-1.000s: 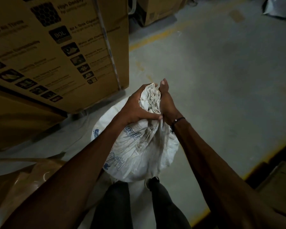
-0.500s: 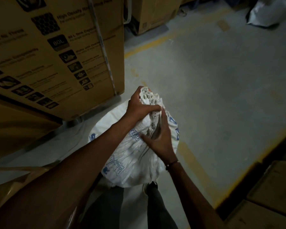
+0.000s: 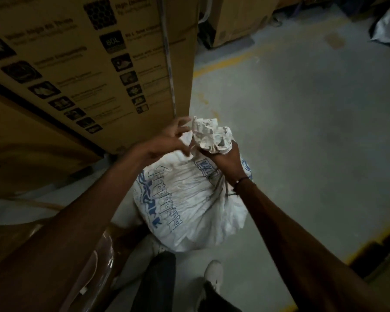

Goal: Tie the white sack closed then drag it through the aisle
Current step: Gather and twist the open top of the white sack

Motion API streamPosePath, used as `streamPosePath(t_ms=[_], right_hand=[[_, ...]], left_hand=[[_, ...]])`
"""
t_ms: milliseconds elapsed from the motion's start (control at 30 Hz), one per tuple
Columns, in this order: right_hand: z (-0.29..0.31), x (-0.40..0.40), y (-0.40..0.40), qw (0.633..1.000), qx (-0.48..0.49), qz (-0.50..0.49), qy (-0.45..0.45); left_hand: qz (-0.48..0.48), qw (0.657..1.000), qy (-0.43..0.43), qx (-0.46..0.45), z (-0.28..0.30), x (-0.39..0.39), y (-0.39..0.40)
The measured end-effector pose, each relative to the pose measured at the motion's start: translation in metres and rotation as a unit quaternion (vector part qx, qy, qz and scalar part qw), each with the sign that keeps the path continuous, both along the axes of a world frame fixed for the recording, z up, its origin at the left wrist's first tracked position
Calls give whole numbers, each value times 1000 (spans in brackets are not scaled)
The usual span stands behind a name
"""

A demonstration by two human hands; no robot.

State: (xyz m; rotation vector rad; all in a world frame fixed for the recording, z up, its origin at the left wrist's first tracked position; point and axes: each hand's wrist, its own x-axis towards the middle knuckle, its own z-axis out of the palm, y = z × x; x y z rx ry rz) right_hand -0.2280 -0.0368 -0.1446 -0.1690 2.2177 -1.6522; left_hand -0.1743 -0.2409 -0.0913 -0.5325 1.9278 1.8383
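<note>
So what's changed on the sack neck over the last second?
The hands swapped roles. The right hand, which had dropped to the sack's side, now clamps the bunched neck. The left hand has let go and hangs open beside it. The white sack stays on the floor, not yet tied.

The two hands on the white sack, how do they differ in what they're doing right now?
The right hand is closed around the gathered neck of the white sack, just under the crumpled top, while the left hand has its fingers spread open and grips nothing. The right hand looks sharp and steady; the left hand is motion-blurred. The right wrist wears a thin dark band; the left wrist is bare. Both are bare and meet at the sack's top.
</note>
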Motion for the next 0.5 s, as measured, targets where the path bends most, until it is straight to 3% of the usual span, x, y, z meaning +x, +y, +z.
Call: streamPosePath(t_ms=[100, 200, 333, 500], right_hand=[[-11, -17, 16, 994, 6, 106, -39], [-18, -32, 16, 981, -10, 179, -66], [-26, -46, 6, 959, -17, 269, -91], [-32, -42, 18, 964, -64, 241, -89]], left_hand=[[-34, 990, -43, -129, -42, 46, 17], [-15, 983, -41, -177, -85, 61, 57], [174, 975, -9, -136, -118, 49, 98], [307, 944, 36, -116, -133, 38, 112]])
